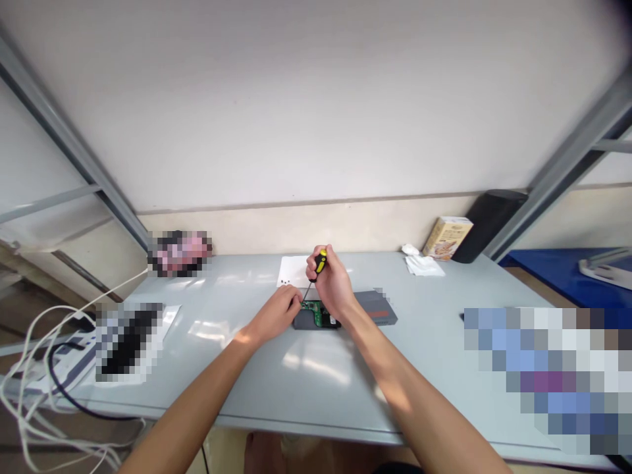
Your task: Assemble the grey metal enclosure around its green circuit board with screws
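My right hand [334, 280] is wrapped round the yellow-and-black handle of a screwdriver [321, 262], held tilted with its thin shaft pointing down and left. The tip meets the upper left part of a flat dark device with an exposed green circuit board [317, 316], lying on the table. Curled at that device's left end is my left hand [282, 308], its fingers pressed together close to the screwdriver tip. Behind the device lies a white sheet of paper [292, 268] with several tiny dark pieces, perhaps screws. A flat grey box [374, 304] rests partly behind my right wrist.
At the back right stand a yellowish carton [448, 238], a black cylinder [488, 224] and crumpled white tissue [423, 264]. White cables [24, 395] and a power strip [64, 368] crowd the left edge. Blurred items lie left and right on the grey table [237, 388].
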Motion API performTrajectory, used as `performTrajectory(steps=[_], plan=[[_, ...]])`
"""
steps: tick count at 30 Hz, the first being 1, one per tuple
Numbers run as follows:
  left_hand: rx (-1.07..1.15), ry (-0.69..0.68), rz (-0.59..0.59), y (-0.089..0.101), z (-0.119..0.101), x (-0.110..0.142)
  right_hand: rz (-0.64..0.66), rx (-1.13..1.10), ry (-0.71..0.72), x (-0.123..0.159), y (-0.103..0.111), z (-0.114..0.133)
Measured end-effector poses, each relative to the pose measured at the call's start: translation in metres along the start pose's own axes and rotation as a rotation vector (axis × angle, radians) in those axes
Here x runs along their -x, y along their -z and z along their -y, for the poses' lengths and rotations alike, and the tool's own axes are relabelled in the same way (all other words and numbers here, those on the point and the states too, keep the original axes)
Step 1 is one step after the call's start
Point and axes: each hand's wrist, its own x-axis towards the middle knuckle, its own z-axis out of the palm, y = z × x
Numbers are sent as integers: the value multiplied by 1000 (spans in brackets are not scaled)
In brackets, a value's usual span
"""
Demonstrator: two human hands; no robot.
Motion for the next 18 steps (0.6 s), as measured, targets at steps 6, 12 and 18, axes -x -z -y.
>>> performTrajectory(steps=[6,12,18], plan=[[-2,1,2,1,-2,0,11,-22,-10,-1,1,1],[61,-44,-39,2,-4,2,-20,-58,5,-2,2,11],[56,-74,-95,2,-4,2,-1,-118,-15,-3,7,17]])
